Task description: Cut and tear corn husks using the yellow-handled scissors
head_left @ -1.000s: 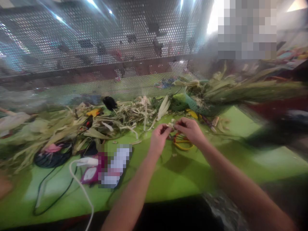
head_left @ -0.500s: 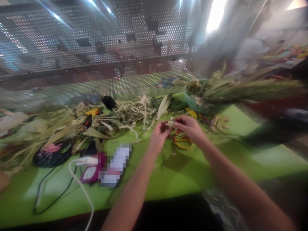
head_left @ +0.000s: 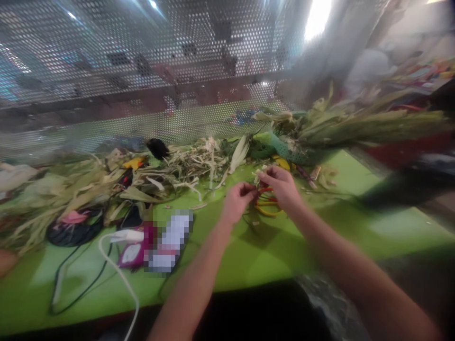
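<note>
Above the green table, my right hand (head_left: 282,186) pinches a small pale piece of dried husk (head_left: 259,175) between thumb and fingers. My left hand (head_left: 237,202) is closed just below and to the left, its thumb and forefinger pressed together near the husk's lower end. What sits in that pinch is too small to make out. Beneath the hands lies a looped yellow-and-red thing (head_left: 269,208), partly covered by my right hand. Shredded dry husks (head_left: 199,163) form a pile beyond the hands, with one broad pale husk leaf (head_left: 240,154) at its right end.
A green basket (head_left: 289,150) of long husks stands at the back right, before a perforated metal screen (head_left: 206,61). On the left are a blurred-out phone-like slab (head_left: 172,241), a magenta case (head_left: 137,251), a white cable (head_left: 122,279) and a dark round pouch (head_left: 76,229).
My hands have drawn slightly apart: the right one has risen with the husk piece, the left one sits a little lower. The view has shifted slightly.
</note>
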`<state>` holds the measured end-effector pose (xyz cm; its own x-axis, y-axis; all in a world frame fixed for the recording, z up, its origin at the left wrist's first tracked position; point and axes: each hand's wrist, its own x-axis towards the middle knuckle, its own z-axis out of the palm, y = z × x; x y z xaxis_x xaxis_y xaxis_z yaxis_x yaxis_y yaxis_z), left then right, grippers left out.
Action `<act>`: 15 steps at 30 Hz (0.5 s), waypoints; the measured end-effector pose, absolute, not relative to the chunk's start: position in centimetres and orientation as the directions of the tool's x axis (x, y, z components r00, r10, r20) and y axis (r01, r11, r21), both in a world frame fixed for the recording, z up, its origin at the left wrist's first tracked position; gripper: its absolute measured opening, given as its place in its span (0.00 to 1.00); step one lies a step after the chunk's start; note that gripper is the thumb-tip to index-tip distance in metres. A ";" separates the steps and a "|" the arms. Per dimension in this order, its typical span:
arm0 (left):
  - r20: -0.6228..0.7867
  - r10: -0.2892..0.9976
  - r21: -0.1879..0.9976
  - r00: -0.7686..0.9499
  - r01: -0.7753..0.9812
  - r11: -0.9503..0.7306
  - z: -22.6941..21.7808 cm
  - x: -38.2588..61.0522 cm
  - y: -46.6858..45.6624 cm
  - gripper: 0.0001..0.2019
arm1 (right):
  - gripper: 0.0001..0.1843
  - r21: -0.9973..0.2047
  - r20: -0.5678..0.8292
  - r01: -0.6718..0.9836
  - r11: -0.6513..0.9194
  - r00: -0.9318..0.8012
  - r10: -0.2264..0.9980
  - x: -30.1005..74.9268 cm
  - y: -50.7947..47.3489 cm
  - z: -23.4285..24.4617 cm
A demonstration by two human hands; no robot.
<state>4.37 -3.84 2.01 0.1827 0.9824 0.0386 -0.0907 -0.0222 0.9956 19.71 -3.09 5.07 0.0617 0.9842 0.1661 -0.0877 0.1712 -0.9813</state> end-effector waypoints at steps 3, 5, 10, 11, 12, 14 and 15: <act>0.148 0.981 0.985 0.125 0.074 -0.158 2.1 4.6 -4.1 0.06 | 0.25 -0.980 0.137 -0.136 0.147 0.080 0.987 19.5 -3.1 4.8; 0.173 0.976 0.974 0.135 0.126 -0.190 2.5 4.4 -4.2 0.05 | 0.25 -0.979 0.159 -0.118 0.169 0.091 0.983 19.5 -2.9 4.7; 0.068 0.967 0.995 0.244 0.050 -0.082 3.1 3.2 -3.8 0.13 | 0.24 -0.978 0.203 -0.038 0.204 0.027 0.979 19.8 -2.7 4.8; 0.059 0.967 0.998 0.250 0.014 -0.065 3.1 3.0 -3.7 0.14 | 0.24 -0.980 0.191 -0.048 0.191 0.003 0.982 19.7 -2.7 4.9; 0.061 0.969 0.998 0.240 -0.035 -0.054 3.1 2.8 -3.5 0.15 | 0.23 -0.983 0.178 -0.059 0.177 -0.016 0.984 19.7 -2.7 5.0; 0.078 0.983 0.987 0.167 -0.150 -0.053 3.1 2.6 -3.2 0.15 | 0.24 -0.986 0.160 -0.057 0.158 -0.035 0.986 19.5 -2.9 5.2; 0.084 0.990 0.977 0.116 -0.204 -0.059 3.1 2.5 -3.1 0.16 | 0.24 -0.988 0.154 -0.031 0.152 -0.053 0.987 19.4 -3.0 5.2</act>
<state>2.52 -3.12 3.11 0.1159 0.9897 0.0843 -0.2042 -0.0593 0.9771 19.44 -2.97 5.22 -0.0529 0.9867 0.1537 -0.0312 0.1522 -0.9879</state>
